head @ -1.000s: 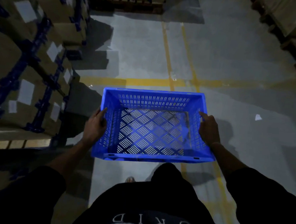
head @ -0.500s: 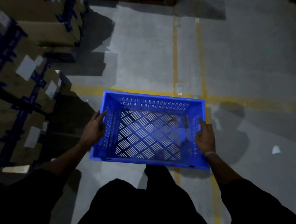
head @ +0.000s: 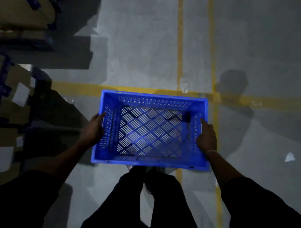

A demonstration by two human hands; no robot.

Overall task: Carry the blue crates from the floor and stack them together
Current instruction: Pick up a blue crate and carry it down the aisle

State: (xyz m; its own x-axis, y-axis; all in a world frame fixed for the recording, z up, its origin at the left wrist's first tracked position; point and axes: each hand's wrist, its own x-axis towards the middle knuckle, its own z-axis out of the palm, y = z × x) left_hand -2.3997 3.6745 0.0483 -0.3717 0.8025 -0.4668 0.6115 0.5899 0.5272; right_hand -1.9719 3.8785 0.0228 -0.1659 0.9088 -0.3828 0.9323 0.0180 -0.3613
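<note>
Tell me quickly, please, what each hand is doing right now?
Left hand: grips the left side of the blue crate.
Right hand: grips the crate's right side.

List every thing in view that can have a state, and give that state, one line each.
blue crate: empty, upright, carried above the floor, gripped at both short sides.
left hand: grips the crate's left wall, fingers curled over its rim.
right hand: grips the crate's right wall.
cardboard boxes: closed, stacked on the left.
white scrap: lying loose on the floor.
</note>
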